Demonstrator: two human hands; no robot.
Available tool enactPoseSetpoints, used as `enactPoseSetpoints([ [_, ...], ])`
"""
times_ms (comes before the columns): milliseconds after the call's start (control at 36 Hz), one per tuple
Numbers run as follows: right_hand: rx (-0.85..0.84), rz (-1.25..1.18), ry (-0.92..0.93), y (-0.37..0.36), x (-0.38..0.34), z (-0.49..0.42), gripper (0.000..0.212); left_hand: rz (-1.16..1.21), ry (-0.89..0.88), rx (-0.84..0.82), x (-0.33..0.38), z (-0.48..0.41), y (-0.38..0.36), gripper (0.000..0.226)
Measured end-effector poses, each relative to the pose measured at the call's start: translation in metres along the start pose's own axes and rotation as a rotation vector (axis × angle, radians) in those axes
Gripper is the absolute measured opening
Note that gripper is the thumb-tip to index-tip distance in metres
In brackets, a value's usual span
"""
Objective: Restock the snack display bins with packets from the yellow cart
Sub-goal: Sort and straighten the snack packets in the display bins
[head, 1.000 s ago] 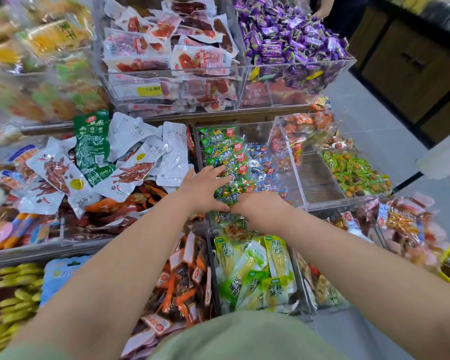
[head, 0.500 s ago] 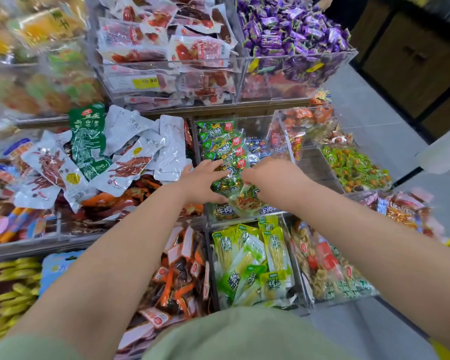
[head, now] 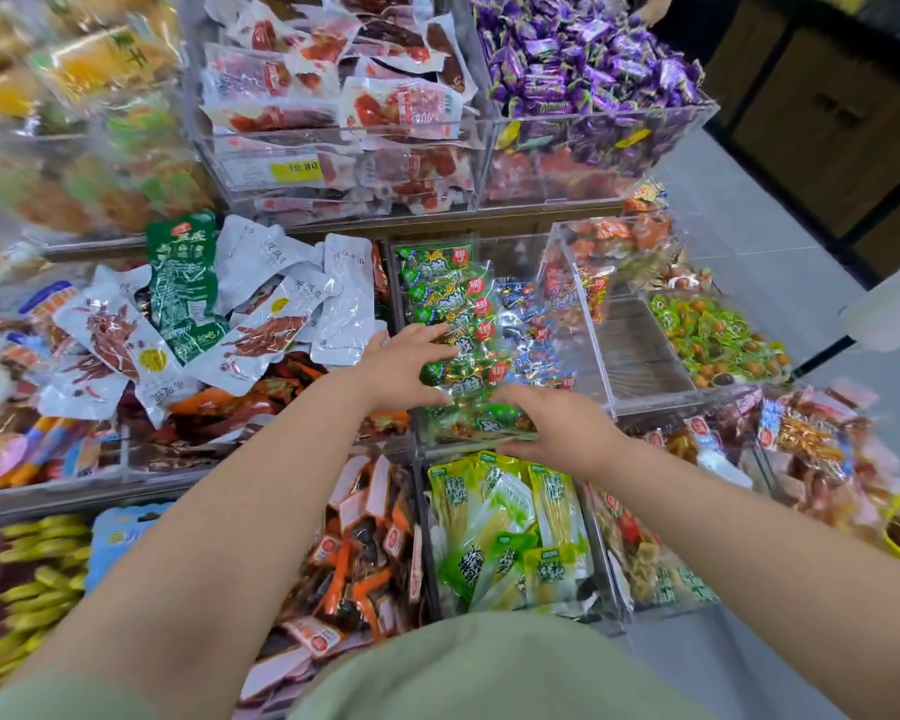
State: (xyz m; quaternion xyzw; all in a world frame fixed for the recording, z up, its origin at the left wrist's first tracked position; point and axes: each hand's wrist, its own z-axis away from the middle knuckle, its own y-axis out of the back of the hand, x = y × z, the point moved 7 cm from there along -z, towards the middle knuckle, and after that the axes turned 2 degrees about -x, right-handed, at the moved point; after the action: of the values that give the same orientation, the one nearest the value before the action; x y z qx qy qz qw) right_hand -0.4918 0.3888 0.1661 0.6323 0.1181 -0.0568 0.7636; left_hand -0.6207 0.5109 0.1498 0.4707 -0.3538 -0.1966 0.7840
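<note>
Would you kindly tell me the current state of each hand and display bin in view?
Left hand, fingers spread, resting on small green wrapped snack packets.
Right hand, fingers extended, touching the same packets.
Clear acrylic middle bin, partly filled.
Clear acrylic bin of purple wrapped candies, heaped full.
Clear acrylic compartment right of it, floor mostly bare.

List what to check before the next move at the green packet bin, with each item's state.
1. Left hand on the small green foil packets: ok, fingers rest on the pile.
2. Right hand at the pile's near edge: ok.
3. Pile inside the clear acrylic bin: ok.
4. Blue foil packets lie on the bin's right side: ok.
5. Stock in the yellow cart: cannot tell, only its rim shows.
</note>
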Motion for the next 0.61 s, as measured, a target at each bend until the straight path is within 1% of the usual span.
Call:
enactPoseSetpoints([
  [83, -0.009, 0.125, 0.055, 0.000, -0.003, -0.002, 0.048, -0.009, 0.003, -0.009, 0.002, 0.000, 0.002, 0.067],
  [167, -0.065, 0.267, 0.077, 0.003, -0.014, -0.013, 0.040, -0.014, -0.001, 0.004, 0.003, 0.001, 0.003, 0.065],
  [250, -0.089, 0.357, 0.046, 0.005, -0.025, -0.027, 0.039, -0.015, 0.004, 0.015, 0.002, 0.001, 0.004, 0.061],
  [333, -0.087, 0.440, 0.064, 0.000, -0.036, -0.036, 0.043, -0.039, 0.016, 0.016, 0.001, -0.002, 0.005, 0.059],
  [389, -0.082, 0.451, 0.063, -0.006, -0.036, -0.036, 0.042, -0.055, 0.023, 0.015, 0.000, -0.003, 0.005, 0.060],
  [472, -0.079, 0.399, 0.056, -0.012, -0.027, -0.034, 0.035, -0.068, 0.017, 0.029, -0.001, -0.005, 0.004, 0.059],
  [528, -0.074, 0.390, 0.076, -0.012, -0.024, -0.034, 0.034, -0.073, 0.018, 0.038, -0.001, -0.007, 0.004, 0.057],
  [611, -0.058, 0.412, 0.051, -0.010, -0.023, -0.044, 0.033, -0.048, 0.042, 0.086, -0.004, -0.010, 0.007, 0.052],
])
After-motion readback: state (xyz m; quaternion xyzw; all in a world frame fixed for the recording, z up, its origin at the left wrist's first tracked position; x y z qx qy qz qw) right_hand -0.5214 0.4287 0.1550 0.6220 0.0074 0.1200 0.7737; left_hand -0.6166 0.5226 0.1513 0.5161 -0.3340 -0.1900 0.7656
